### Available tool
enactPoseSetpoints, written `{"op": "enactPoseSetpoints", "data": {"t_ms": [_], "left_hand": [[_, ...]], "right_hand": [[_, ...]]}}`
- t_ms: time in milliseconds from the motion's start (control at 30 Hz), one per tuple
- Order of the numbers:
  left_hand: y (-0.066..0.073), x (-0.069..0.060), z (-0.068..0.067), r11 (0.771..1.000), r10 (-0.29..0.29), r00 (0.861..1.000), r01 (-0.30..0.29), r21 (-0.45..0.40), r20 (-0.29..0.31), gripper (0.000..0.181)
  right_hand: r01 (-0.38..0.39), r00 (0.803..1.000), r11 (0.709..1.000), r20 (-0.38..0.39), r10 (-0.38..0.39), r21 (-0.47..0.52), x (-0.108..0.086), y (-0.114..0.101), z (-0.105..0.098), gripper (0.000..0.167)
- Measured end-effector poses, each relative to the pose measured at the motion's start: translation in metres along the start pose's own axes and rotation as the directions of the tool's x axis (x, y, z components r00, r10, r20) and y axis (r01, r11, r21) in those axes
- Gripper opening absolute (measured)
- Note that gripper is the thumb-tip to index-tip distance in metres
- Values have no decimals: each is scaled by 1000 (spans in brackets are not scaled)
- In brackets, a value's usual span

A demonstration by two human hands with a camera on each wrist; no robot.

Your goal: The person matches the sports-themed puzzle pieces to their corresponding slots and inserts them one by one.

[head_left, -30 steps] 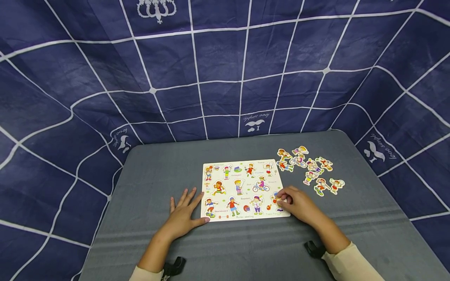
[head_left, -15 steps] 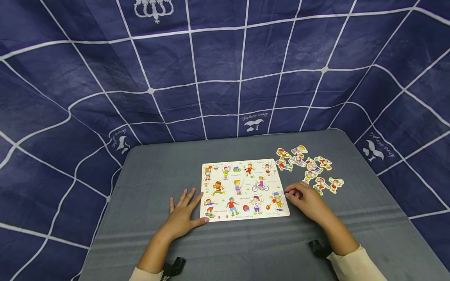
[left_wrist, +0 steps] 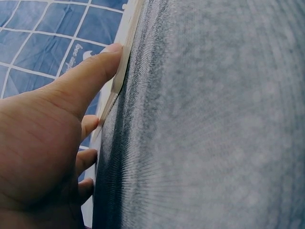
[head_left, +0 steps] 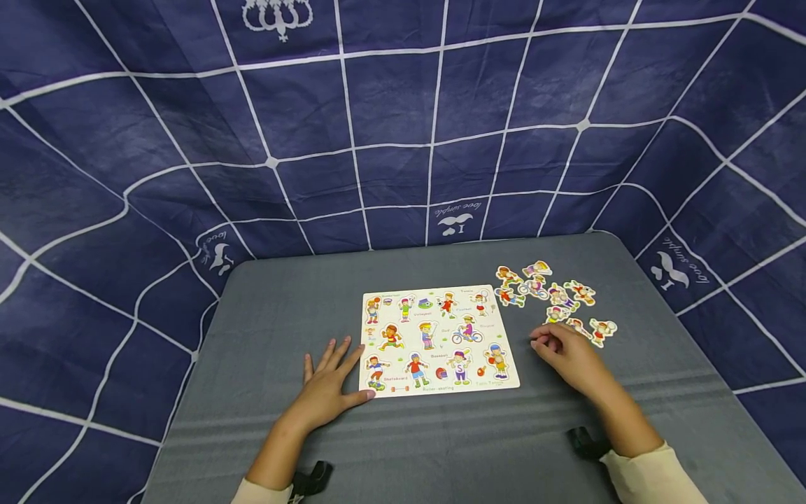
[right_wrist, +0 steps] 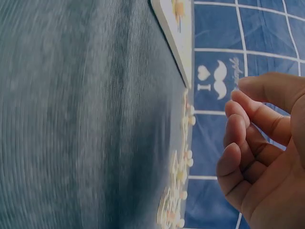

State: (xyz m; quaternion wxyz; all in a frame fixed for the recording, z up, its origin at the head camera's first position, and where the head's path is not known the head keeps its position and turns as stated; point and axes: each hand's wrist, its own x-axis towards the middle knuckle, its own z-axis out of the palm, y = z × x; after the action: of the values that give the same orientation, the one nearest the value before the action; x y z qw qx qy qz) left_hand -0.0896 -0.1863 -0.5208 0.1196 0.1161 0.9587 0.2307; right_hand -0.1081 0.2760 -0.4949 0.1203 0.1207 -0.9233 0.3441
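A white puzzle board (head_left: 441, 343) printed with sports figures lies flat on the table. My left hand (head_left: 324, 395) rests at its left side with fingers spread, the thumb (left_wrist: 97, 67) touching the board's edge in the left wrist view. To the right of the board, apart from it, hovers my right hand (head_left: 569, 357), its fingers loosely bent and holding nothing. In the right wrist view small knobs stick up from the loose puzzle pieces (right_wrist: 174, 191). Several such pieces, among them a cyclist piece (head_left: 534, 288), lie beyond the right hand, which partly hides the nearest ones.
Grey cloth covers the table (head_left: 296, 301). A dark blue curtain (head_left: 397, 175) with white grid lines hangs behind it and at both sides. Black straps with cameras sit on both wrists, the right camera (head_left: 588, 444) near the sleeve.
My right hand has left the figure at the board's lower right corner and moved right, toward the loose pieces. The left hand has stayed at the board's left edge.
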Motion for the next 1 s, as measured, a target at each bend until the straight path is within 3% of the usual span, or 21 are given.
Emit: {"op": "enactPoseSetpoints", "data": {"t_ms": [367, 800, 1000], "left_hand": [[0, 0, 1, 1000, -1, 1000, 1, 1, -2, 95], [-2, 1, 1, 1000, 0, 1000, 0, 1, -4, 96], [-2, 1, 1, 1000, -7, 1000, 7, 3, 5, 96]], "right_hand": [[-16, 999, 999, -47, 14, -37, -1, 14, -13, 9], [-172, 983, 981, -82, 165, -89, -3, 26, -31, 12], [-189, 980, 975, -84, 180, -113, -4, 34, -35, 15]]}}
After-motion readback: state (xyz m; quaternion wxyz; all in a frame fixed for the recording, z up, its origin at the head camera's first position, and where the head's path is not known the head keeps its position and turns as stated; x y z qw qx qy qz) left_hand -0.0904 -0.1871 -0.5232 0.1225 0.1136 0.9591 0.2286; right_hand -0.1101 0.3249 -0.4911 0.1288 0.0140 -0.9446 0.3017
